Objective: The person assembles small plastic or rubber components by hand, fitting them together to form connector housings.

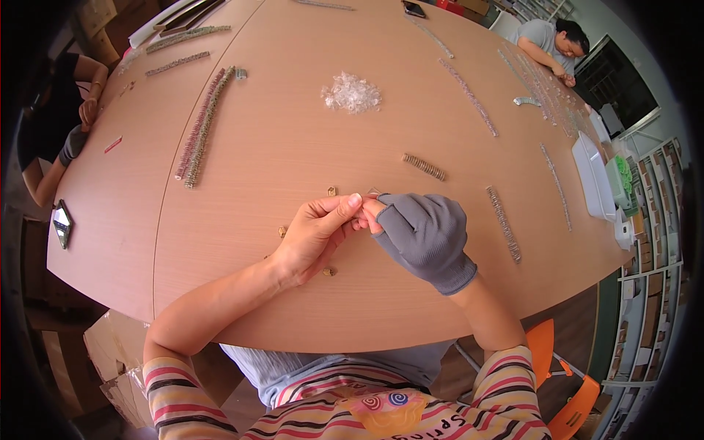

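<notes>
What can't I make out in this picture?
- Head view: anything held between the left fingers and right fingers; the fingers themselves mostly hide it.
- Head view: single pieces in the clear pile; too small and shiny.
- Head view: the rest of the striped shirt; the lower edge cuts it off.

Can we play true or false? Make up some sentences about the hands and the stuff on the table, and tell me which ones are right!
1. The right hand wears a grey glove. True.

2. The left hand wears a glove too. False: it is bare.

3. A pile of clear scraps lies on the table, beyond the hands. True.

4. The two hands are far apart. False: their fingertips come together over the table.

5. A reddish coil lies beside a greenish coil, left of the pile. True.

6. The orange chair is at the picture's top left. False: the orange chair is at the lower right.
</notes>
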The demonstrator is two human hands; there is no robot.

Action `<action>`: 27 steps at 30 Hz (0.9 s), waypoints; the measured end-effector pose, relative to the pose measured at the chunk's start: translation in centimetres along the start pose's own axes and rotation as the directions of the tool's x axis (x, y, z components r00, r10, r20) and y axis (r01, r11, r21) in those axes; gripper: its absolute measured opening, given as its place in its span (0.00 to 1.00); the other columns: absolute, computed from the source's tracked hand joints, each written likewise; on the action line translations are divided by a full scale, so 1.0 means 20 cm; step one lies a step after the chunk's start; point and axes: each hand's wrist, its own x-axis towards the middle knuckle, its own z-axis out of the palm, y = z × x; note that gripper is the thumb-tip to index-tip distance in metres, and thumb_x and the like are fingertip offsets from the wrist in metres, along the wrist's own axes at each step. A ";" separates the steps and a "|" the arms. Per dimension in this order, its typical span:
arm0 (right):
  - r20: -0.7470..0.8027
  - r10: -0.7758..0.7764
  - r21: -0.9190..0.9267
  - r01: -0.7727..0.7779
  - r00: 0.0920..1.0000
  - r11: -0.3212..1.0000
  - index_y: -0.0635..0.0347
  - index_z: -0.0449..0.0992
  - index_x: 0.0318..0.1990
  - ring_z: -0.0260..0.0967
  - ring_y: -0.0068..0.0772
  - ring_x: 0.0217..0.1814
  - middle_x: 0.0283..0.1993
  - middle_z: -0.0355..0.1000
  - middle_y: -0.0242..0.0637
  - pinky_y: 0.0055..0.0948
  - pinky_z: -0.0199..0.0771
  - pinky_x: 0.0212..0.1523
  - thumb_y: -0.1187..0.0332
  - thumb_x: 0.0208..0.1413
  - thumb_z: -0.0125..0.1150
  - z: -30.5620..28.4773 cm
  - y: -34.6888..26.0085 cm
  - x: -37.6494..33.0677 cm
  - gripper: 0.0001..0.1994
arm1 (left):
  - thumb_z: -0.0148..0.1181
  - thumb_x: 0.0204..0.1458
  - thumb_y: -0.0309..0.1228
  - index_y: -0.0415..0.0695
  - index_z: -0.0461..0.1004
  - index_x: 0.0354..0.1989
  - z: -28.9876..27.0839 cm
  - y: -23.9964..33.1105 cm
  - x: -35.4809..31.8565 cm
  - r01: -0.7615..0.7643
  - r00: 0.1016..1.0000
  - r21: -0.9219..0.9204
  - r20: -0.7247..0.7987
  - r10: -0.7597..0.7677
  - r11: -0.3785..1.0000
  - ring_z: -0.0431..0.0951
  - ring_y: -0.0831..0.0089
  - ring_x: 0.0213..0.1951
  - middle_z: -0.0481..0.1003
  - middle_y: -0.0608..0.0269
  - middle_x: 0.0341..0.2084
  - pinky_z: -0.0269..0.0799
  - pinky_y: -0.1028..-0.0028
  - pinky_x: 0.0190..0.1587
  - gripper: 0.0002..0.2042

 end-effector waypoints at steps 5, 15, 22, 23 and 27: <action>0.021 -0.076 -0.168 0.079 0.997 0.983 0.49 0.77 0.37 0.64 0.24 0.22 0.28 0.68 0.24 0.28 0.61 0.22 0.63 0.54 0.66 0.01 -0.03 -0.01 0.06 | 0.56 0.65 0.38 0.36 0.80 0.44 -0.03 -0.04 -0.01 0.029 0.997 -0.017 -0.064 -0.030 0.999 0.77 0.77 0.41 0.81 0.63 0.37 0.73 0.71 0.52 0.15; -0.050 -0.082 -0.148 0.073 0.995 0.986 0.48 0.72 0.31 0.65 0.24 0.22 0.29 0.69 0.24 0.28 0.61 0.21 0.60 0.51 0.69 0.05 -0.03 -0.02 0.10 | 0.61 0.63 0.34 0.37 0.81 0.41 0.04 -0.01 -0.01 0.068 0.981 0.026 -0.184 -0.062 0.997 0.74 0.80 0.35 0.79 0.67 0.33 0.72 0.76 0.48 0.11; -0.080 0.043 -0.052 -0.047 0.996 0.998 0.49 0.70 0.29 0.66 0.24 0.24 0.28 0.66 0.24 0.27 0.63 0.22 0.61 0.52 0.67 0.03 0.00 -0.02 0.10 | 0.60 0.63 0.35 0.36 0.80 0.45 0.01 -0.01 -0.02 0.017 0.982 0.068 -0.190 -0.004 0.998 0.76 0.79 0.38 0.79 0.66 0.34 0.73 0.75 0.50 0.13; -0.081 0.042 -0.051 -0.046 0.996 0.998 0.49 0.70 0.29 0.66 0.24 0.24 0.28 0.66 0.24 0.27 0.63 0.22 0.61 0.52 0.67 0.01 0.02 -0.01 0.10 | 0.59 0.64 0.36 0.35 0.79 0.48 0.00 -0.01 -0.02 -0.003 0.976 0.059 -0.215 0.015 0.998 0.76 0.78 0.39 0.79 0.66 0.34 0.74 0.74 0.51 0.15; -0.071 0.112 0.169 -0.099 0.991 0.981 0.50 0.71 0.27 0.66 0.29 0.21 0.23 0.65 0.25 0.29 0.65 0.22 0.64 0.49 0.70 -0.01 0.09 -0.02 0.11 | 0.58 0.65 0.36 0.34 0.77 0.52 -0.01 0.02 -0.01 -0.023 0.973 0.018 -0.228 0.026 1.000 0.75 0.78 0.40 0.79 0.66 0.34 0.73 0.75 0.52 0.16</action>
